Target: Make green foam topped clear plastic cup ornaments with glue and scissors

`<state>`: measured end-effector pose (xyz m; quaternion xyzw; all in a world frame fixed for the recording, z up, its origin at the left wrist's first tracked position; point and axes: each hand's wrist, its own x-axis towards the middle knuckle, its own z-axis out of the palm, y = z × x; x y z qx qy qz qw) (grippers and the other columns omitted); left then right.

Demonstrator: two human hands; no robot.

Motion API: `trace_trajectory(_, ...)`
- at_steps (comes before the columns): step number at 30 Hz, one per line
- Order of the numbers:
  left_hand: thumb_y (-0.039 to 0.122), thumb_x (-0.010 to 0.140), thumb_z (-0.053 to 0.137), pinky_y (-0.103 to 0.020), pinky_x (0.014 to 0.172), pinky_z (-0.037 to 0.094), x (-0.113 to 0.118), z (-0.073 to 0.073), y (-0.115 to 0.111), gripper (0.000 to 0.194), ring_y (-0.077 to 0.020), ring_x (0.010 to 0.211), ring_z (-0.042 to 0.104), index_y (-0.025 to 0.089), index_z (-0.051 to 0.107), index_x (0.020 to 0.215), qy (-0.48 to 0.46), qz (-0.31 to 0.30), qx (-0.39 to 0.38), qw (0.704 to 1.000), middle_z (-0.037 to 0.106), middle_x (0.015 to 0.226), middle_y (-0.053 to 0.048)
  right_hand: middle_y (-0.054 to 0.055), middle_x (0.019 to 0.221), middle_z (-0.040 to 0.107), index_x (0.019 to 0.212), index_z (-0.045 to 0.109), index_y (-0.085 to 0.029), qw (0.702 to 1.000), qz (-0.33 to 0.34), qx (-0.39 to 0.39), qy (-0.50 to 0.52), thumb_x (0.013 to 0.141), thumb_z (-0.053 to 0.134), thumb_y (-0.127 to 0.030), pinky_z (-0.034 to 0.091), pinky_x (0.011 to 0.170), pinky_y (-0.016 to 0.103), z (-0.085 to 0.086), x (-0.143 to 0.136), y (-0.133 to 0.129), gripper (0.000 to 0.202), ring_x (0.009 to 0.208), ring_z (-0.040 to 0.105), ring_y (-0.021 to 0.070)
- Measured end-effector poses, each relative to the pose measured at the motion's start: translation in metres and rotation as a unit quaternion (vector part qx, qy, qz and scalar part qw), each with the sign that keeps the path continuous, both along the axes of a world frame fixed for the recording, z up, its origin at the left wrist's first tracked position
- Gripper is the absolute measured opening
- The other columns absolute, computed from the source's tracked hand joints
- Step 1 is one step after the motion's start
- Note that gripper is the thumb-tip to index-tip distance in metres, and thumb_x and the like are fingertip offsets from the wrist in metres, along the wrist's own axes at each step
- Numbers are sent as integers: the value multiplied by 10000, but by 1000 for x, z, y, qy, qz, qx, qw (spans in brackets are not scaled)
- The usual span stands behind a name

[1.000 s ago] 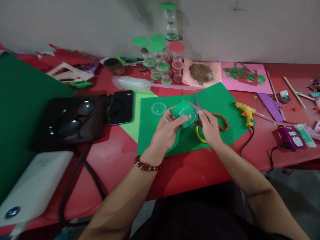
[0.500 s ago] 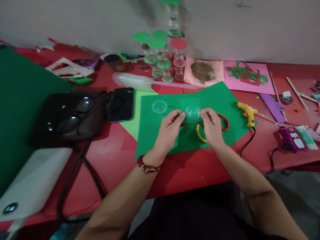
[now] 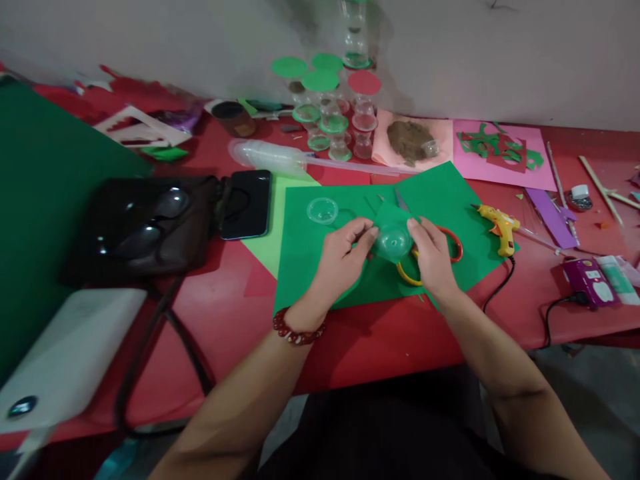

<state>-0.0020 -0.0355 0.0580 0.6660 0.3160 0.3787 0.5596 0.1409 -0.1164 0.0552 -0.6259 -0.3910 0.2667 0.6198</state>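
Observation:
Between my two hands is a clear plastic cup (image 3: 393, 243) with a small piece of green paper (image 3: 391, 215) against it. My left hand (image 3: 346, 259) pinches its left side with thumb and fingers. On the right side, my right hand (image 3: 434, 257) grips it the same way. Scissors with red and yellow handles (image 3: 455, 245) lie under and beside my right hand, blades pointing away. A second clear cup (image 3: 323, 211) stands to the left on the large green paper sheet (image 3: 310, 267). Exactly how cup and paper meet is hard to make out.
A yellow hot glue gun (image 3: 499, 227) lies at right, its cord running to a purple box (image 3: 590, 280). Cup towers with green and red discs (image 3: 320, 81) stand behind, near brown sand (image 3: 407, 140). A phone (image 3: 246, 203) and dark bag (image 3: 140, 227) sit left.
The cup has been tipped and moved slightly nearer to me, so the green paper piece behind it shows more. The scissor blades are now visible. The view has shifted a little.

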Motion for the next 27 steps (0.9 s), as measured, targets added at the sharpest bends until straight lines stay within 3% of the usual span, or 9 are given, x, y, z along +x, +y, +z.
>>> trace_trajectory(6, 367, 894, 696, -297, 564, 340, -2, 0, 2, 316, -143, 568, 436, 226, 559, 647, 36, -12, 29, 999, 463, 572, 27, -50, 604, 346, 681, 410, -250, 998, 23, -23, -48, 953, 630, -576, 286, 540, 297, 3, 4, -2, 478, 576, 347, 132)
trace_trajectory(9, 403, 887, 724, -296, 574, 356, -1, 2, 2, 297, -145, 587, 447, 226, 601, 682, 5, -3, 7, 1000, 494, 607, 22, -47, 615, 370, 696, 424, -251, 1000, 6, -14, -16, 950, 633, -605, 339, 546, 288, 0, -3, -2, 484, 587, 384, 136)
trace_trajectory(15, 430, 920, 705, -291, 607, 399, 2, -2, 2, 274, -152, 637, 498, 231, 647, 741, -50, 18, -27, 998, 559, 662, 11, -18, 739, 555, 878, 563, -266, 997, -8, -6, 76, 930, 632, -624, 499, 575, 296, -6, -8, 2, 368, 634, 548, 150)
trace_trajectory(17, 384, 926, 689, -295, 590, 378, 0, -3, 3, 276, -148, 607, 490, 227, 628, 706, -29, 26, -10, 999, 552, 629, 15, -22, 740, 548, 890, 572, -265, 997, 11, -8, 82, 913, 656, -611, 504, 560, 290, -5, -7, 3, 357, 630, 536, 146)
trace_trajectory(22, 305, 888, 707, -294, 552, 340, -4, 0, 5, 229, -138, 545, 470, 225, 626, 689, 5, 43, 1, 999, 525, 571, 32, -47, 664, 399, 709, 481, -250, 998, 41, -13, 45, 883, 707, -568, 492, 559, 275, -1, -5, 0, 427, 600, 445, 122)
trace_trajectory(27, 372, 886, 737, -280, 585, 396, 4, 1, 2, 224, -144, 615, 508, 223, 651, 742, -54, 30, -57, 996, 564, 636, 16, -33, 696, 497, 777, 564, -251, 997, -7, 28, 74, 937, 666, -495, 520, 589, 285, -3, -5, -1, 310, 629, 498, 132)
